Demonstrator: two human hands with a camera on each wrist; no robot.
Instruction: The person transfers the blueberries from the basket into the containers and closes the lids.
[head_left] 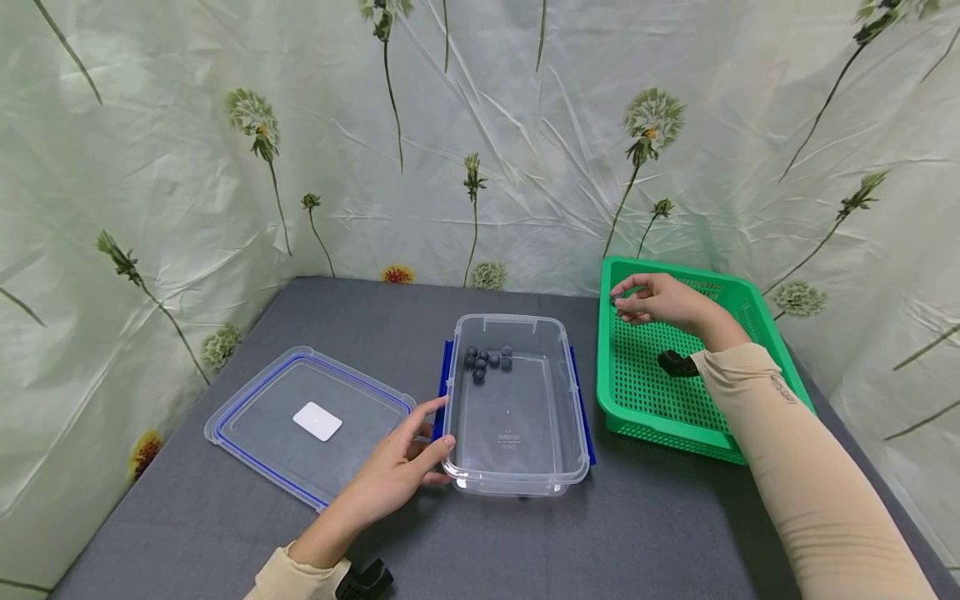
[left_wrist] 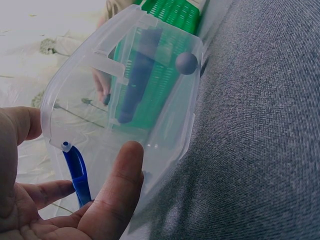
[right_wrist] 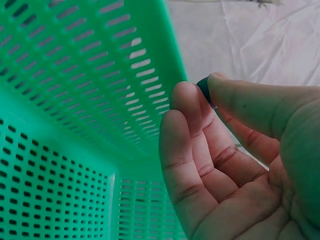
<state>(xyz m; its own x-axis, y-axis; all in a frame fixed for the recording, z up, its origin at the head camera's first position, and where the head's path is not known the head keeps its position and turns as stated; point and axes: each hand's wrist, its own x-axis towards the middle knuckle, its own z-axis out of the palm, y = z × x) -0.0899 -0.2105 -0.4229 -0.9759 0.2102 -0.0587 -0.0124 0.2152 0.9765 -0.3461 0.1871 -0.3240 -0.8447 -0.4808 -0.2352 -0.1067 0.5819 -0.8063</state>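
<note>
A clear plastic container (head_left: 459, 400) stands mid-table with several small dark balls (head_left: 487, 358) at its far end. My left hand (head_left: 431, 433) rests against its near-left corner, fingers fairly straight, beside the blue latch (left_wrist: 76, 172). In the left wrist view the left hand (left_wrist: 95, 172) cups the container (left_wrist: 125, 75), with one ball (left_wrist: 186, 63) showing through its wall. My right hand (head_left: 618, 302) hovers over the far-left corner of the green basket (head_left: 604, 358). Close up, the right hand (right_wrist: 206, 89) pinches a small dark ball (right_wrist: 202, 84) between thumb and forefinger above the basket (right_wrist: 75, 100).
The container's clear lid (head_left: 315, 421), blue-rimmed with a white label, lies flat to the left. The grey table (head_left: 645, 533) is walled by a flower-print cloth (head_left: 480, 150) at the back and both sides. The basket's mesh floor shows no loose balls.
</note>
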